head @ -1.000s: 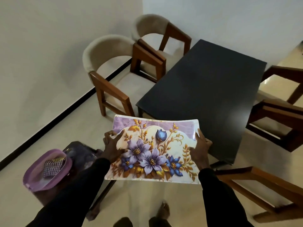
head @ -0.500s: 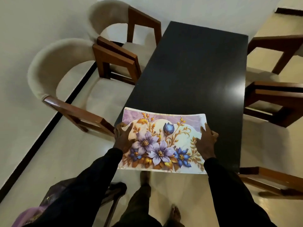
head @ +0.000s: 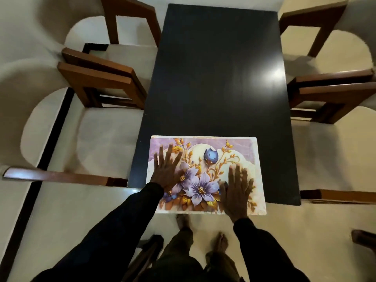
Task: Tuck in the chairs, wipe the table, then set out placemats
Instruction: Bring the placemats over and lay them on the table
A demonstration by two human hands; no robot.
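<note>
I am pressing left hand point(head: 166, 169) and right hand point(head: 237, 192), fingers straight and spread, flat on the placemat point(head: 211, 174), which is lying at the counter's point(head: 219, 78) 6 o'clock end and slightly overhanging its edge. The placemat step is running. The next move is probably nudging it toward 12 o'clock.

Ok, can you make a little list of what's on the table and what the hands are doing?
table: black, shiny
mat: flowery, flat at the table's near end, near edge just past the table's edge
left hand: rests flat on mat, fingers straight
right hand: rests flat on mat, fingers straight
</note>
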